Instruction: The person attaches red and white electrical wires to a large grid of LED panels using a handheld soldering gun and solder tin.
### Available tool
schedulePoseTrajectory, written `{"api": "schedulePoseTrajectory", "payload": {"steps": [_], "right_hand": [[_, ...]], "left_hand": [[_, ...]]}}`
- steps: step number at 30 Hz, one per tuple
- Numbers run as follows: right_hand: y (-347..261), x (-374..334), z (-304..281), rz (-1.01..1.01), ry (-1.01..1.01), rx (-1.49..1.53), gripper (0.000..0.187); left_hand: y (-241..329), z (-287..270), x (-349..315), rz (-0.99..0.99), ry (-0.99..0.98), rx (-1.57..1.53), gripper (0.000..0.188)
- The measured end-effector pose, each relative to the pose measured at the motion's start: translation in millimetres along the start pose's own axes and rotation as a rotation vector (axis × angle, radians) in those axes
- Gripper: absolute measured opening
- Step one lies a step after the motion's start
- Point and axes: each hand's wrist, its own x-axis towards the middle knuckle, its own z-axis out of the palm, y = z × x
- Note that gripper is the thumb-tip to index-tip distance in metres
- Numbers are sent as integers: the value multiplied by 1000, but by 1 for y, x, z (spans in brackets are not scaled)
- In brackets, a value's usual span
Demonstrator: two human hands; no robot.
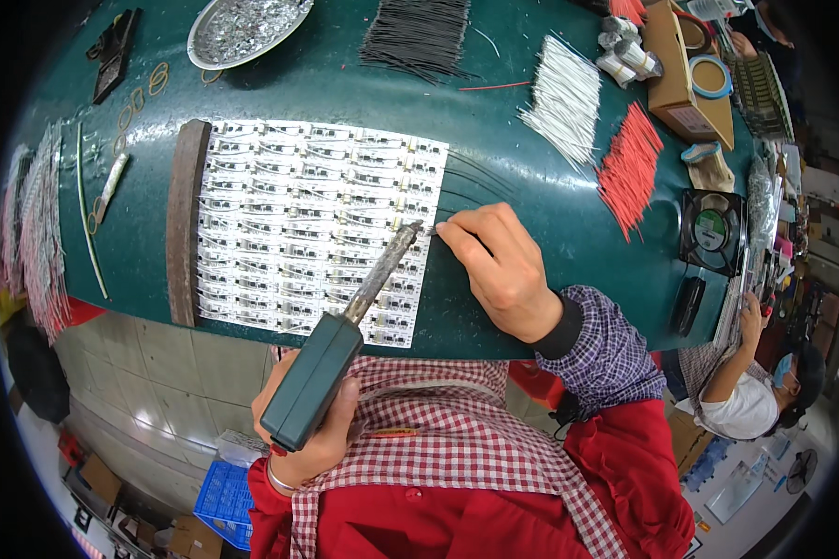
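My left hand (324, 436) is closed around the dark green handle of a soldering iron (309, 382). The iron's metal tip reaches up and right to the right edge of a panel of white circuit boards (322, 219). Small black components and short wires cover the panel in rows. Just off that edge, close to the tip, the fingertips of my right hand (505, 275) are pinched together; whatever sits between them is too small to make out. Several thin black wires (480, 175) extend from the panel's right edge above this hand.
A brown bar (188, 224) lies along the panel's left side. Beyond are a metal bowl (242, 65) and bundles of black (415, 37), white (566, 98) and red wires (630, 168). A cardboard box (676, 79) and a fan (713, 231) stand right. Another person (741, 396) works at far right.
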Motion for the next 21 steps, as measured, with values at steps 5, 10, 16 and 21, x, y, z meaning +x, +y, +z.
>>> {"api": "schedulePoseTrajectory", "payload": {"steps": [5,10,16,21], "right_hand": [[-2,-8,0,-79,60,-56,34],[-4,-12,0,-64,0,-8,34],[-9,-11,-3,-7,-45,52,38],[-9,-13,-1,-10,-50,37,36]], "left_hand": [[-3,-2,-4,18,4,35,25],[-2,-1,-5,74,11,21,25],[-2,-1,-7,45,-18,14,23],[3,-2,-1,55,-60,48,23]]}}
